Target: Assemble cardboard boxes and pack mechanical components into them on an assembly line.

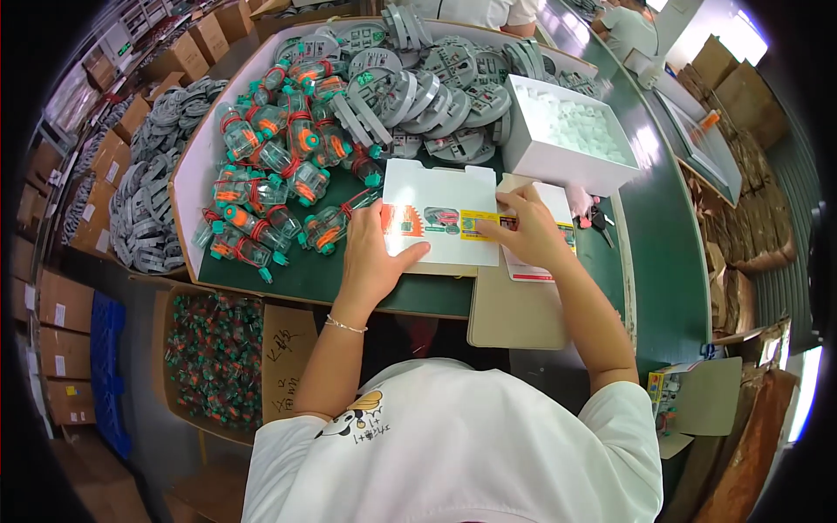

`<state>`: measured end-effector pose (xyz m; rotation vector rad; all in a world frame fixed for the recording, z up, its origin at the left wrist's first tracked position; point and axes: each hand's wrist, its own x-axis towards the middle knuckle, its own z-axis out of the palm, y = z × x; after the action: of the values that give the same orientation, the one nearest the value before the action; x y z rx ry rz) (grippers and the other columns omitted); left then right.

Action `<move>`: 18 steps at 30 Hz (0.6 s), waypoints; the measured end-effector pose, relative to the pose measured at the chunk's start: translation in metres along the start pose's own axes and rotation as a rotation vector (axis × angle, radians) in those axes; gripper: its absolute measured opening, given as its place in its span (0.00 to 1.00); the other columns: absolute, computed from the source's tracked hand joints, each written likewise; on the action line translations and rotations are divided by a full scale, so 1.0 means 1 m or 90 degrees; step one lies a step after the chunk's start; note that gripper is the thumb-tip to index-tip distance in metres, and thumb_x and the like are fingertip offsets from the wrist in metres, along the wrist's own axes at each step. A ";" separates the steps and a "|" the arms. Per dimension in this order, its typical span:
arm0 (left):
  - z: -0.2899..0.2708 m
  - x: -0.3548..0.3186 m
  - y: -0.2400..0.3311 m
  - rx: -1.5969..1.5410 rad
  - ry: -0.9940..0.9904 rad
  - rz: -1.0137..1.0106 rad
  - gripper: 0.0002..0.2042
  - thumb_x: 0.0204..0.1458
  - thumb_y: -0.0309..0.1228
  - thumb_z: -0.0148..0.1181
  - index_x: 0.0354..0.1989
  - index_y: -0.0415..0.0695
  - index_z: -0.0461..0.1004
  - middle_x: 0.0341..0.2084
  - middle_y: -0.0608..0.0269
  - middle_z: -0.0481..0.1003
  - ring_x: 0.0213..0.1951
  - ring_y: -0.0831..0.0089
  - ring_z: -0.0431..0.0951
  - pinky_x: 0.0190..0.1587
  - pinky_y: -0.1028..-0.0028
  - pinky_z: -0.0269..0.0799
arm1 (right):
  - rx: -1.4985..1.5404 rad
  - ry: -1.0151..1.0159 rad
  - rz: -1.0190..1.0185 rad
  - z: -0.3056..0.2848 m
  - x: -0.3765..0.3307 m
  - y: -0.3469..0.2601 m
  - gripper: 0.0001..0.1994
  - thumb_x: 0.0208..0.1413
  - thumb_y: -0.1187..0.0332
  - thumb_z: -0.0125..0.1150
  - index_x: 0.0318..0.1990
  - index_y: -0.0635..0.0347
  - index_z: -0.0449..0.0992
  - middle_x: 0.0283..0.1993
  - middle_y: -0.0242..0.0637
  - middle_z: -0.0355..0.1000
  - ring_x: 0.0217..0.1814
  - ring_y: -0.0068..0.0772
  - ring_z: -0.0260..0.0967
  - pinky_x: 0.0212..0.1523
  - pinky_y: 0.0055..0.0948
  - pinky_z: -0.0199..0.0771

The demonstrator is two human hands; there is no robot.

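Between my hands is a white carton (pixel 443 187) with orange, green and yellow printing and a notched far edge. My left hand (pixel 370 257) grips its left side, the thumb laid across the near left corner. My right hand (pixel 530 228) holds its right edge, thumb and fingers closed there. Partly under my right hand lie printed cards or cartons (pixel 527 268), overlapped by my wrist. To the left are clear bottle-shaped pieces (pixel 261 187) with green and orange parts and red cords. Beyond the carton, round grey pieces (pixel 436 96) lie piled.
A white box (pixel 567 170) of small white pieces stands at the far right, with keys (pixel 600 222) near it. A brown board (pixel 514 309) overhangs the green table's (pixel 418 296) near edge. At lower left sits a carton (pixel 288 349) of small green and red parts.
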<state>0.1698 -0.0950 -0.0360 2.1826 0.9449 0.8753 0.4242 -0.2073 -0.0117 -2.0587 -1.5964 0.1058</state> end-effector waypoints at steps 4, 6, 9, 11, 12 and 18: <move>-0.003 0.000 0.001 0.069 0.015 0.048 0.42 0.39 0.40 0.77 0.59 0.33 0.61 0.53 0.47 0.65 0.53 0.52 0.66 0.55 0.59 0.65 | 0.193 -0.002 0.061 -0.007 0.001 -0.018 0.24 0.52 0.61 0.71 0.52 0.66 0.72 0.36 0.39 0.73 0.27 0.28 0.69 0.29 0.28 0.70; -0.006 -0.002 0.010 0.118 0.091 0.118 0.40 0.39 0.39 0.77 0.59 0.34 0.61 0.51 0.48 0.67 0.52 0.54 0.68 0.53 0.59 0.67 | 0.459 -0.054 0.252 -0.032 -0.003 -0.041 0.22 0.56 0.66 0.69 0.53 0.65 0.68 0.33 0.34 0.73 0.22 0.21 0.66 0.22 0.21 0.65; -0.023 0.004 0.026 -0.087 0.096 0.100 0.40 0.39 0.37 0.77 0.59 0.34 0.61 0.50 0.48 0.68 0.51 0.54 0.71 0.52 0.60 0.69 | 0.466 0.088 0.107 -0.051 -0.016 -0.055 0.18 0.59 0.71 0.65 0.53 0.64 0.66 0.31 0.31 0.73 0.20 0.14 0.62 0.19 0.17 0.58; -0.038 0.012 0.042 -0.543 0.022 -0.018 0.40 0.39 0.35 0.77 0.60 0.35 0.61 0.50 0.48 0.71 0.50 0.55 0.74 0.50 0.60 0.72 | 0.467 0.158 0.036 -0.067 -0.022 -0.069 0.17 0.60 0.74 0.63 0.53 0.63 0.65 0.30 0.30 0.73 0.19 0.11 0.61 0.17 0.14 0.55; -0.046 0.013 0.046 -0.541 0.023 -0.018 0.40 0.39 0.35 0.77 0.60 0.35 0.61 0.50 0.48 0.71 0.50 0.55 0.74 0.50 0.60 0.72 | 0.489 0.177 0.006 -0.077 -0.024 -0.081 0.15 0.60 0.75 0.62 0.51 0.64 0.66 0.31 0.29 0.73 0.20 0.10 0.60 0.17 0.14 0.55; -0.119 0.030 0.091 -0.278 -0.310 0.285 0.38 0.47 0.33 0.71 0.64 0.32 0.58 0.55 0.46 0.71 0.52 0.56 0.75 0.53 0.63 0.71 | 0.518 0.254 -0.105 -0.115 -0.025 -0.110 0.05 0.58 0.77 0.64 0.38 0.66 0.73 0.28 0.30 0.73 0.25 0.14 0.65 0.22 0.15 0.59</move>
<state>0.1314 -0.0925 0.1117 2.0903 0.0208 0.6144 0.3627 -0.2529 0.1300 -1.2232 -1.1884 0.2251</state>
